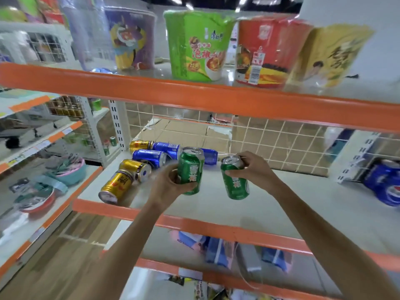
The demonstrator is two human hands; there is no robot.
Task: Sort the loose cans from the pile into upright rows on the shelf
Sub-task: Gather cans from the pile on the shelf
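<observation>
Over the middle shelf (281, 204), each hand grips one green can.

From the head camera, the left hand (171, 182) curls round an upright green can (191, 171); just beside it, the right hand (252, 167) pinches a tilted second green can (234, 180) near its top. Left of and behind the left hand lies the pile: gold cans (116, 186) and blue cans (149, 157) on their sides.

Shelf (292, 204) bare at right; toppled cans (138, 163) crowd left
</observation>
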